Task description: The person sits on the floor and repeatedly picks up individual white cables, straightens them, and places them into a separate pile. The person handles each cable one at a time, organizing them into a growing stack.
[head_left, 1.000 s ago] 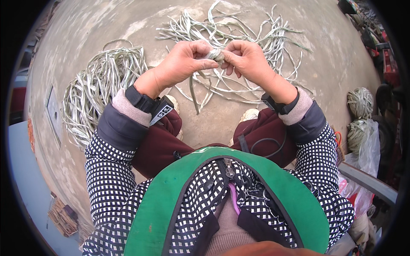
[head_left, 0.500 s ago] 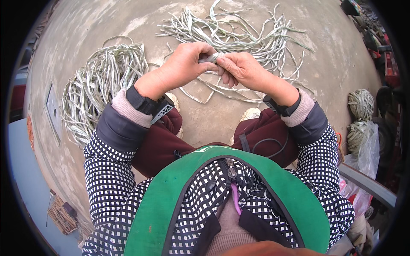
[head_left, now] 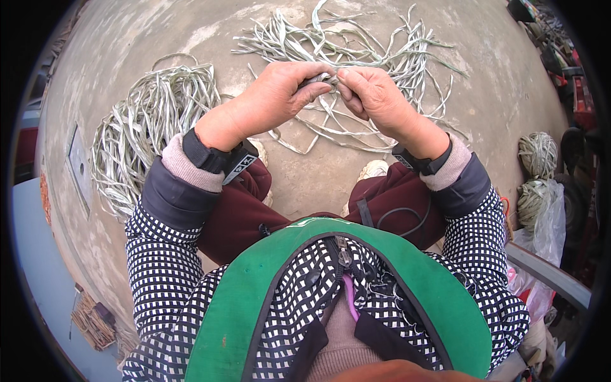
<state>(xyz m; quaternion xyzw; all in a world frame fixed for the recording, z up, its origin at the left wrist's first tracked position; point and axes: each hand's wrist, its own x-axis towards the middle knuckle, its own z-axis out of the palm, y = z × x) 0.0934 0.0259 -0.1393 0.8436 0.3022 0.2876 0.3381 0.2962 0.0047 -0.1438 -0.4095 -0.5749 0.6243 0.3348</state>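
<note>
Between my two hands is a small bit of pale grey-green plastic strip [head_left: 323, 77], bunched or knotted. My left hand [head_left: 280, 89] is closed around it, thumb and fingers curled. My right hand [head_left: 372, 95] pinches its end between thumb and forefinger, the other fingers bent under. Beyond my hands a loose spread of long pale strips [head_left: 407, 60] lies on the concrete, some running under my fingers. At left sits a thick heap of the same strips [head_left: 156, 108], and a strand trails from it toward my left wrist.
My knees in maroon trousers [head_left: 401, 197] flank the floor [head_left: 305, 181] below my hands. At right are wound balls of strip [head_left: 538, 156], a clear plastic bag [head_left: 548, 219] and a metal bar [head_left: 550, 277]. A bundle of thin sticks [head_left: 92, 321] lies at lower left.
My right hand has shifted slightly right and up, turning so its fingertips pinch nearer the strip's end. My left hand has closed further over the bunched part.
</note>
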